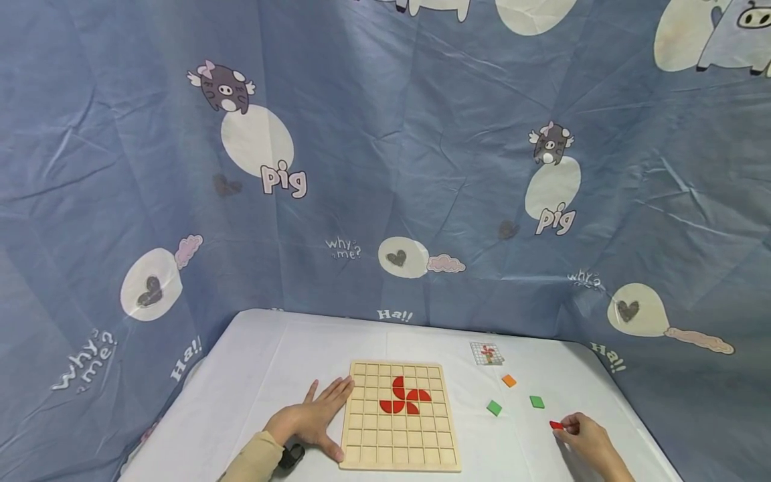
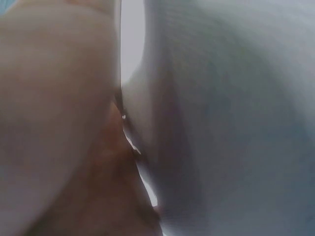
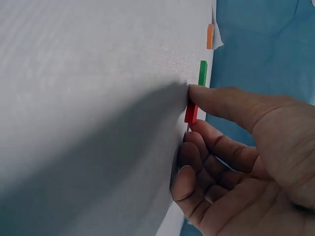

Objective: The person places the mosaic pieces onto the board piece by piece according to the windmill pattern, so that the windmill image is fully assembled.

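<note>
A wooden grid board (image 1: 376,458) lies on the white table with several red quarter-round tiles (image 1: 398,406) set in its squares, forming a pinwheel shape. My left hand (image 1: 313,418) rests against the board's left edge, fingers spread and thumb at the lower corner. In the left wrist view only a blurred close-up of the left hand (image 2: 54,113) shows. Off to the right of the board, my right hand (image 1: 585,438) pinches a red tile (image 3: 191,112) between thumb and index finger, low over the table. Its other fingers are curled beneath.
Two green tiles (image 1: 494,408) and an orange tile (image 1: 508,380) lie between the board and my right hand. Behind them is a small pattern card (image 1: 486,353) with a printed grid and pinwheel. A blue printed curtain (image 1: 361,201) hangs around the table's back and sides.
</note>
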Motion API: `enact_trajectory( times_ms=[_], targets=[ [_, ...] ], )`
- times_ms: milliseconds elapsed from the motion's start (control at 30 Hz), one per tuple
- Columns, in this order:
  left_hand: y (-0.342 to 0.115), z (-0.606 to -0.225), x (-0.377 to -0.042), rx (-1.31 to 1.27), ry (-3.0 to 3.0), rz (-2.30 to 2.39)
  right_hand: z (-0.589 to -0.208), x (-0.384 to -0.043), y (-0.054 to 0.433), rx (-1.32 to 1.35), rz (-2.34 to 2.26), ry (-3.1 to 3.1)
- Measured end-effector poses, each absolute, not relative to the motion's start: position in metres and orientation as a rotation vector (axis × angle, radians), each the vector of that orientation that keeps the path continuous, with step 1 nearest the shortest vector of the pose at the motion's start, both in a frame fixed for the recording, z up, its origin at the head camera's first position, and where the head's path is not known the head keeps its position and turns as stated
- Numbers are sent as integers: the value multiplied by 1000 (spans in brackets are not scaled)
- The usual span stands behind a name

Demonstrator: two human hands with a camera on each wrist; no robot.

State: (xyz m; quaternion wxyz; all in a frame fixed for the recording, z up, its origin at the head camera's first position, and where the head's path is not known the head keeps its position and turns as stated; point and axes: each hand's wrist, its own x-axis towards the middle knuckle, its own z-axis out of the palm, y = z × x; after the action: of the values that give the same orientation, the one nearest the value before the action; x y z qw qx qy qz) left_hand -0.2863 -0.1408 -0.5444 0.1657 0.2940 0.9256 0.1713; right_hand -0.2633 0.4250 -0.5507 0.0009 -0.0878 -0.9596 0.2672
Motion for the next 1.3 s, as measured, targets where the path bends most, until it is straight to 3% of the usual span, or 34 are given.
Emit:
enact_trajectory(
  times_ms=[1300],
  targets=[
    [-141, -541, -283, 843, 2632, 492, -551, -274, 392, -185, 863, -3053]
  ],
)
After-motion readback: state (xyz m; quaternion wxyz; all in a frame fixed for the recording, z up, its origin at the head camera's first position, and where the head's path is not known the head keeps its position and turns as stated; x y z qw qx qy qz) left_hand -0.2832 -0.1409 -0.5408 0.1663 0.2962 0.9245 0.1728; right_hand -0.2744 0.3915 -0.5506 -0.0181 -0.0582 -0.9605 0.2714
